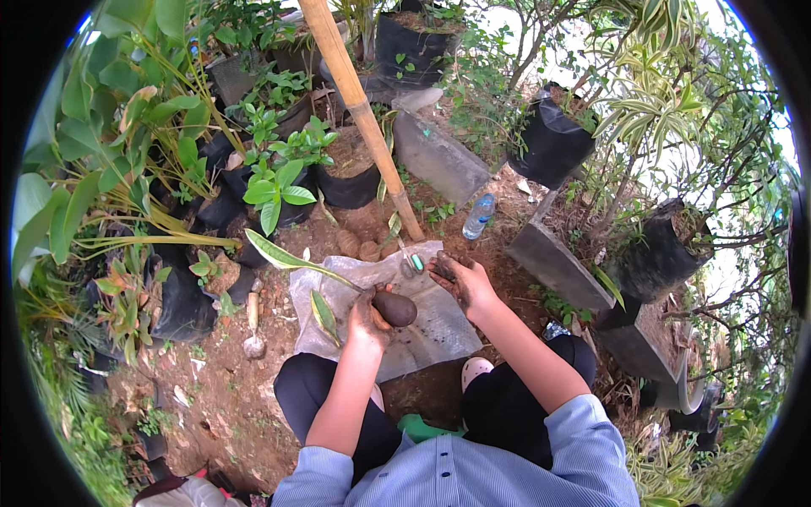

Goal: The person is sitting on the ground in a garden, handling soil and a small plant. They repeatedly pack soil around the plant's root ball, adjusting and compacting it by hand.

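Observation:
My left hand [369, 319] is closed around a dark, smooth ball of soil [395, 309], from which a long variegated snake plant leaf [288, 258] extends to the upper left. My right hand [461, 280], smeared with mud, is raised to the right of the ball, its fingers apart and holding nothing. Under both hands a translucent plastic sheet [431, 348] is spread on the ground. A cut variegated leaf [324, 317] lies on its left part. Scissors [407, 265] and a small green-handled tool [417, 262] lie near its top edge.
A bamboo pole [358, 104] slants down to the sheet's top edge. Beyond it stand a plastic water bottle [479, 216] and fibrous brown balls [369, 251]. A hand trowel [253, 323] lies left. Potted plants in black bags [348, 184] and concrete blocks [561, 263] surround the spot.

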`<state>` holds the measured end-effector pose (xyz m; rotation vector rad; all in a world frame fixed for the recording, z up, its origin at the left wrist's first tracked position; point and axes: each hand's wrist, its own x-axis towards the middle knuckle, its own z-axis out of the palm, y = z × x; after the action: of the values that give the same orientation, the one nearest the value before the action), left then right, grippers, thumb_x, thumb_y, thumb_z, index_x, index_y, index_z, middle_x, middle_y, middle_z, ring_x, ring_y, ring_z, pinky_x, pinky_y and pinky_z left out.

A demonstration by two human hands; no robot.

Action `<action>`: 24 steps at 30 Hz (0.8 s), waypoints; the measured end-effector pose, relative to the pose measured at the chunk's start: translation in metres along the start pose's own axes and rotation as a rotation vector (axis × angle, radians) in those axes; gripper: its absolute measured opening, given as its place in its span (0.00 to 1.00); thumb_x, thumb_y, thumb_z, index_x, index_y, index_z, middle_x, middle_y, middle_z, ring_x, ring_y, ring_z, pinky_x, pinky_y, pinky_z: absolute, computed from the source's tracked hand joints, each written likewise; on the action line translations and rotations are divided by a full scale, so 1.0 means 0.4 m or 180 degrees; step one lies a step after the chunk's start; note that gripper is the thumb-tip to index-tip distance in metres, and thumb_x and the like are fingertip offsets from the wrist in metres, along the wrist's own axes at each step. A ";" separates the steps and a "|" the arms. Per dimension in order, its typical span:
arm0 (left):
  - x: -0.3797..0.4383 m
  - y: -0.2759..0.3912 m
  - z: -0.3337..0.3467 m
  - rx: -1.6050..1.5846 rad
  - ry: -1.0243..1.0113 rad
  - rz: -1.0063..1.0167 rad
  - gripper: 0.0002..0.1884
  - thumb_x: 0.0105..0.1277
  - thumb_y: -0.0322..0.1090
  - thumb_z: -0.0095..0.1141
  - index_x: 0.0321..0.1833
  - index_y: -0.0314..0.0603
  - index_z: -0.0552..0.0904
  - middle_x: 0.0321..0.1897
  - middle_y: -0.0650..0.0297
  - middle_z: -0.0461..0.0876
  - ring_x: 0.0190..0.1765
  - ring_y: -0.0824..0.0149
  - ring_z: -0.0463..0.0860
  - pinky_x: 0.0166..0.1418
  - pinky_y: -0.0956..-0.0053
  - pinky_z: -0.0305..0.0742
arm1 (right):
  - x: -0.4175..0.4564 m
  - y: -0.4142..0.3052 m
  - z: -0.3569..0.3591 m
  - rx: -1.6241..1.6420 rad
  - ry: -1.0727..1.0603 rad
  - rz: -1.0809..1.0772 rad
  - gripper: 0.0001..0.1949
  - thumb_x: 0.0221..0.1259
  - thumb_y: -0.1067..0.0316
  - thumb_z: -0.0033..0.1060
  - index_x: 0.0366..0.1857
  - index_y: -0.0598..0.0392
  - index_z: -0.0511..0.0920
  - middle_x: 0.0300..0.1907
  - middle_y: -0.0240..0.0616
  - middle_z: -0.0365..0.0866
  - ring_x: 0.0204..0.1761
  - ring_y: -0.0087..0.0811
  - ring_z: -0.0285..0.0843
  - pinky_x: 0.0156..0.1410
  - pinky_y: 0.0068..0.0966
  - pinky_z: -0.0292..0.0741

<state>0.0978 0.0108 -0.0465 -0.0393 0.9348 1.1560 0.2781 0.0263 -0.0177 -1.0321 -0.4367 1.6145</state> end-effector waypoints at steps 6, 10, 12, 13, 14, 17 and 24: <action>0.010 -0.007 -0.018 0.0087 0.0021 -0.0008 0.12 0.69 0.39 0.36 0.44 0.42 0.71 0.42 0.63 0.77 0.44 0.65 0.76 0.52 0.64 0.72 | -0.029 -0.009 0.009 -0.0349 -0.0059 -0.0145 0.12 0.58 0.80 0.51 0.45 0.69 0.69 0.42 0.45 0.76 0.44 0.34 0.78 0.49 0.23 0.78; 0.008 -0.004 -0.020 0.0071 0.0050 -0.0079 0.11 0.69 0.39 0.36 0.43 0.43 0.71 0.40 0.64 0.78 0.45 0.66 0.76 0.53 0.64 0.71 | -0.035 -0.002 0.016 -0.0148 -0.0177 -0.0305 0.11 0.59 0.81 0.46 0.46 0.69 0.69 0.44 0.46 0.75 0.45 0.36 0.78 0.50 0.26 0.78; 0.007 0.001 -0.024 0.0057 0.0065 -0.0098 0.11 0.69 0.39 0.36 0.43 0.44 0.71 0.40 0.64 0.78 0.45 0.66 0.76 0.53 0.63 0.71 | -0.030 0.006 0.014 -0.0035 -0.0168 -0.0485 0.11 0.60 0.80 0.46 0.46 0.68 0.69 0.44 0.46 0.75 0.45 0.36 0.78 0.50 0.27 0.78; 0.010 0.005 -0.030 0.0012 0.0077 -0.0101 0.10 0.69 0.39 0.36 0.42 0.44 0.71 0.40 0.64 0.78 0.45 0.66 0.76 0.53 0.63 0.71 | -0.029 0.006 0.012 0.0068 -0.0154 -0.0364 0.11 0.60 0.78 0.47 0.46 0.68 0.68 0.45 0.47 0.75 0.46 0.37 0.78 0.51 0.27 0.78; 0.011 0.008 -0.034 -0.0033 0.0089 -0.0105 0.10 0.69 0.39 0.36 0.42 0.44 0.71 0.39 0.64 0.78 0.45 0.66 0.76 0.53 0.63 0.71 | -0.026 0.002 0.010 0.0172 -0.0139 -0.0242 0.12 0.61 0.76 0.48 0.47 0.68 0.68 0.46 0.49 0.75 0.47 0.37 0.77 0.52 0.27 0.77; 0.004 0.014 -0.036 -0.0131 0.0036 -0.0014 0.10 0.69 0.38 0.36 0.42 0.44 0.71 0.40 0.63 0.78 0.45 0.66 0.76 0.54 0.63 0.71 | -0.025 0.003 0.019 0.0071 0.0006 -0.0105 0.13 0.62 0.72 0.50 0.47 0.68 0.68 0.47 0.50 0.75 0.48 0.37 0.77 0.53 0.27 0.77; 0.020 0.015 -0.053 -0.0131 0.0058 0.0053 0.09 0.68 0.36 0.37 0.44 0.42 0.70 0.41 0.61 0.78 0.46 0.65 0.76 0.54 0.64 0.71 | -0.022 0.012 0.022 0.0147 -0.0188 -0.0010 0.11 0.61 0.75 0.49 0.46 0.69 0.68 0.41 0.48 0.76 0.43 0.36 0.79 0.48 0.26 0.79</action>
<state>0.0809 0.0094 -0.0628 -0.0755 0.9291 1.1921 0.2682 0.0187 -0.0127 -0.9507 -0.4384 1.6480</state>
